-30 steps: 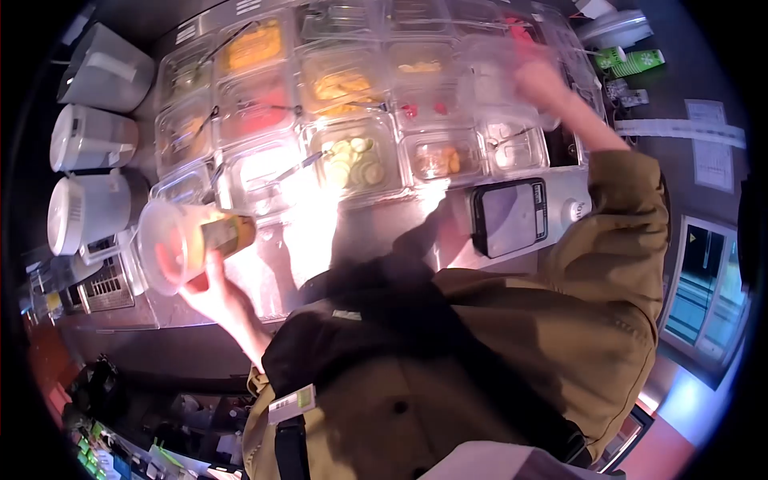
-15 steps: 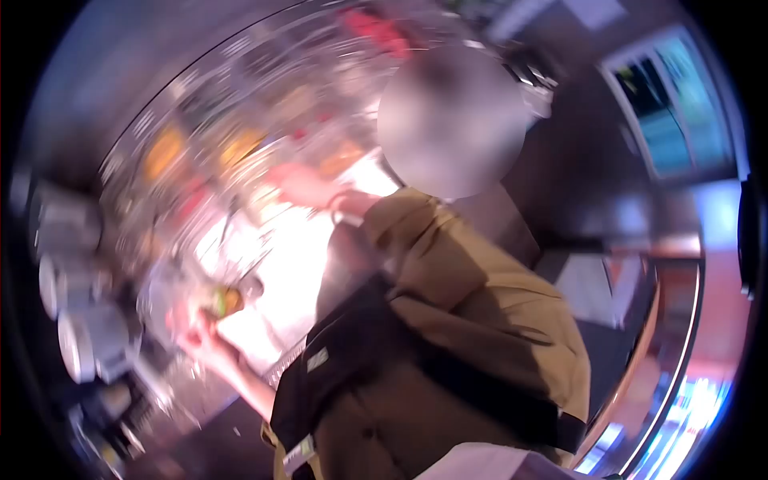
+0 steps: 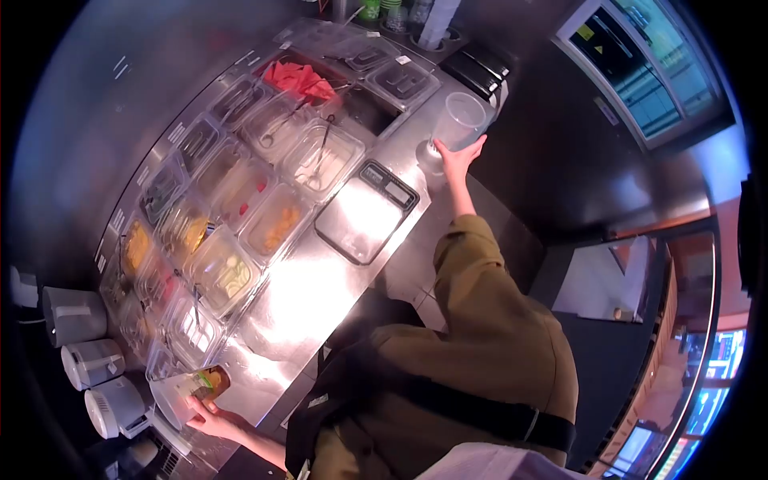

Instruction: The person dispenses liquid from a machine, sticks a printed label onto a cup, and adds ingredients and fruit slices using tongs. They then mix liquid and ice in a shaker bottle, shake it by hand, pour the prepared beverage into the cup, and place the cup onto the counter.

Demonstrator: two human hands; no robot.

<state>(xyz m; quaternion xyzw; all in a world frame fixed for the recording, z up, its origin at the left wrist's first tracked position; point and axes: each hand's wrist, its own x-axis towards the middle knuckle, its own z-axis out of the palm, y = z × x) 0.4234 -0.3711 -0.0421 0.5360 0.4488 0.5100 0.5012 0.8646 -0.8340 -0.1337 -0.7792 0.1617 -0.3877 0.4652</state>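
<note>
My right hand (image 3: 460, 158) is at the far end of the steel counter, thumb and fingers around a clear plastic cup (image 3: 464, 114). A rounded, shiny shape beside that cup is too unclear to name. At the lower left, my left hand (image 3: 206, 418) grips a clear plastic container (image 3: 170, 402). Against it is a small brown and green labelled container (image 3: 212, 382); whether the two are joined I cannot tell. Between my hands, a black-framed digital scale (image 3: 366, 216) rests on the counter.
Rows of clear food tubs line the counter's far side, including one with orange pieces (image 3: 276, 228) and one with pale green slices (image 3: 228, 276). A red cloth (image 3: 300, 80) lies behind them. White canisters (image 3: 94, 362) stand at left. Stacked cups (image 3: 438, 24) stand at the back.
My right hand has moved away from the food tubs to the clear cup at the far end. My left hand stays at the lower left with its container. The earlier view is blurred.
</note>
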